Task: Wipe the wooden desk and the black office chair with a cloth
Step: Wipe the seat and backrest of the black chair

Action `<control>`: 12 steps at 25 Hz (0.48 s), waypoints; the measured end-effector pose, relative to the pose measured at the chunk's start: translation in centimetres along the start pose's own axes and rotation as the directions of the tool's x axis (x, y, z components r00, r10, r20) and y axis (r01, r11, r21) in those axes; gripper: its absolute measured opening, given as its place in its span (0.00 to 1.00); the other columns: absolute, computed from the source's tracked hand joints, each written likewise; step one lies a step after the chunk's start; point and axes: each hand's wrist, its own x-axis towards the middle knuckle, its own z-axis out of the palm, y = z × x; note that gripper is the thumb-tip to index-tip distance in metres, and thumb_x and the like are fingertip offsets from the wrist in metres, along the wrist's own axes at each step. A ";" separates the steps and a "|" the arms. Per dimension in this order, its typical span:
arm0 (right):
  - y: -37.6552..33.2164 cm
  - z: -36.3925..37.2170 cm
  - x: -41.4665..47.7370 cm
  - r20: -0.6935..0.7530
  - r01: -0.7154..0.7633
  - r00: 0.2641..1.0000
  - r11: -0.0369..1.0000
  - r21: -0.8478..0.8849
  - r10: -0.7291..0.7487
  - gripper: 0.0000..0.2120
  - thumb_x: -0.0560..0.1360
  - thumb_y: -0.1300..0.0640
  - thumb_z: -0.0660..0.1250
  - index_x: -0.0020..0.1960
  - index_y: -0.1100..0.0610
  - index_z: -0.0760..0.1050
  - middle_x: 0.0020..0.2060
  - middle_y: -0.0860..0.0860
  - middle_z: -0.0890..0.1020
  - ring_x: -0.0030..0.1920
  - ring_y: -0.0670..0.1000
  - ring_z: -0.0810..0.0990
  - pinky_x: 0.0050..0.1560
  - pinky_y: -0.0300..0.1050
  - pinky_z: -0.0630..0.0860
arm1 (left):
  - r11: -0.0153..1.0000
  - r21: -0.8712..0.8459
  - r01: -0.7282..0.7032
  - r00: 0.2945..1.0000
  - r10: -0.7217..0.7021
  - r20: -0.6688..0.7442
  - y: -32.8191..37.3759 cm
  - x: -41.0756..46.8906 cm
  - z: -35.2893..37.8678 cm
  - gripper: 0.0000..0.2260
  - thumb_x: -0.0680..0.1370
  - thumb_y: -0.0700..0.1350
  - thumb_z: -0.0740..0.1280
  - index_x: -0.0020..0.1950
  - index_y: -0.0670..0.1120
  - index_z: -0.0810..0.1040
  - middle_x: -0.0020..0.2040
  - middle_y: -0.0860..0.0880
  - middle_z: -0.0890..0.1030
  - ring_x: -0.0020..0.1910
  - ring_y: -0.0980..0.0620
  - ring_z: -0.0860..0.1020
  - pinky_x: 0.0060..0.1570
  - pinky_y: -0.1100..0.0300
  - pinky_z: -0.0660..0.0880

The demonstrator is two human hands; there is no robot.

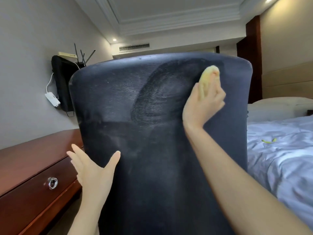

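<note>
Right hand (pixel 203 102) presses cloth (pixel 207 77) high on chair (pixel 152 133), left hand (pixel 94 167) bracing lower

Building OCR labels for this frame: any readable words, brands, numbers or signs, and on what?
None can be read.
White plastic power adapter hanging on the grey wall: no legible print at this size.
Pale flat box on top of the black wall-mounted screen: blank or too blurred to tell.
Black leather-look office chair back, yellow cloth, reddish wooden desk: no label visible.
</note>
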 end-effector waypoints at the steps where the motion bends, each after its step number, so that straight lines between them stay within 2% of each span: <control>1: -1.1 0.6 -1.4 0.014 0.047 0.999 0.998 0.045 -0.048 0.23 0.77 0.56 0.63 0.71 0.52 0.66 0.64 0.56 0.71 0.56 0.57 0.71 0.59 0.38 0.58 | 0.999 -0.038 0.009 0.999 -0.008 0.033 -0.2 -0.1 0.1 0.52 0.70 0.53 0.74 0.77 0.51 0.36 0.79 0.51 0.41 0.78 0.50 0.44 0.75 0.42 0.47; 3: -3.4 1.7 -3.7 0.049 0.190 0.980 0.978 0.085 -0.194 0.22 0.76 0.58 0.66 0.70 0.54 0.69 0.66 0.58 0.71 0.56 0.59 0.71 0.56 0.41 0.60 | 0.995 -0.097 0.022 0.998 -0.016 0.064 -0.4 -0.3 0.5 0.53 0.69 0.51 0.76 0.78 0.53 0.38 0.79 0.50 0.49 0.77 0.48 0.51 0.74 0.43 0.52; 4: -4.4 2.2 -4.6 0.096 0.295 0.948 0.950 0.102 -0.305 0.22 0.75 0.60 0.66 0.68 0.56 0.71 0.65 0.58 0.72 0.56 0.58 0.72 0.56 0.44 0.63 | 0.995 -0.100 0.027 0.998 -0.022 0.057 -0.4 -0.3 0.8 0.54 0.68 0.50 0.77 0.78 0.54 0.39 0.78 0.48 0.53 0.76 0.46 0.55 0.73 0.43 0.56; 5: -5.1 2.7 -5.6 0.154 0.421 0.884 0.895 0.148 -0.441 0.20 0.74 0.62 0.65 0.66 0.57 0.73 0.64 0.57 0.74 0.57 0.58 0.73 0.55 0.46 0.66 | 0.996 -0.082 0.030 0.999 -0.026 0.039 -0.3 -0.4 1.1 0.54 0.66 0.50 0.78 0.78 0.54 0.41 0.76 0.46 0.57 0.74 0.43 0.57 0.71 0.42 0.58; 6: -5.7 3.1 -6.6 0.230 0.546 0.776 0.808 0.220 -0.587 0.19 0.73 0.64 0.65 0.64 0.58 0.75 0.62 0.56 0.75 0.58 0.58 0.74 0.54 0.49 0.69 | 0.998 -0.056 0.028 1.000 -0.027 0.017 -0.2 -0.4 1.3 0.54 0.65 0.50 0.79 0.78 0.54 0.43 0.74 0.43 0.59 0.73 0.41 0.58 0.70 0.41 0.60; 7: -5.9 3.4 -7.8 0.302 0.673 0.610 0.680 0.292 -0.733 0.18 0.74 0.65 0.64 0.62 0.57 0.77 0.61 0.56 0.77 0.59 0.57 0.75 0.53 0.51 0.71 | 0.999 -0.034 0.024 1.000 -0.024 -0.001 -0.1 -0.5 1.4 0.55 0.64 0.51 0.79 0.77 0.55 0.43 0.73 0.41 0.60 0.72 0.39 0.58 0.68 0.41 0.61; 8: -5.6 3.6 -9.1 0.333 0.784 0.404 0.510 0.355 -0.852 0.17 0.74 0.65 0.64 0.61 0.55 0.78 0.61 0.55 0.78 0.58 0.58 0.76 0.52 0.53 0.72 | 0.999 -0.026 0.023 1.000 -0.024 -0.009 -0.2 -0.6 1.6 0.55 0.64 0.52 0.79 0.77 0.55 0.44 0.72 0.40 0.60 0.72 0.39 0.58 0.68 0.41 0.61; 9: -5.1 3.6 -10.1 0.318 0.864 0.212 0.329 0.381 -0.924 0.16 0.75 0.65 0.63 0.60 0.54 0.79 0.60 0.54 0.79 0.56 0.57 0.78 0.50 0.52 0.73 | 0.999 -0.030 0.020 1.000 -0.021 -0.007 -0.2 -0.7 1.6 0.55 0.64 0.53 0.79 0.77 0.57 0.43 0.72 0.40 0.60 0.72 0.40 0.58 0.67 0.42 0.61; 10: -4.3 3.5 -10.2 0.300 0.908 0.065 0.181 0.379 -0.952 0.16 0.76 0.64 0.63 0.59 0.52 0.80 0.59 0.53 0.80 0.53 0.55 0.79 0.47 0.50 0.73 | 0.999 -0.037 0.019 1.000 -0.019 0.000 -0.3 -0.8 1.6 0.54 0.64 0.53 0.79 0.77 0.58 0.43 0.72 0.41 0.60 0.72 0.41 0.57 0.66 0.42 0.61; 11: -3.4 3.4 -9.8 0.279 0.925 -0.026 0.082 0.370 -0.960 0.15 0.76 0.63 0.62 0.58 0.51 0.80 0.59 0.51 0.80 0.51 0.53 0.80 0.45 0.48 0.72 | 0.999 -0.040 0.019 1.000 -0.019 0.005 -0.3 -0.9 1.6 0.54 0.64 0.54 0.79 0.76 0.59 0.43 0.71 0.42 0.60 0.72 0.42 0.57 0.66 0.43 0.62; 12: -2.4 3.3 -9.0 0.253 0.929 -0.070 0.029 0.370 -0.965 0.15 0.76 0.62 0.62 0.58 0.50 0.81 0.58 0.50 0.81 0.50 0.52 0.81 0.44 0.47 0.72 | 0.999 -0.041 0.016 1.000 -0.015 0.010 -0.4 -0.9 1.6 0.54 0.64 0.54 0.78 0.76 0.60 0.42 0.71 0.43 0.59 0.72 0.43 0.57 0.66 0.43 0.61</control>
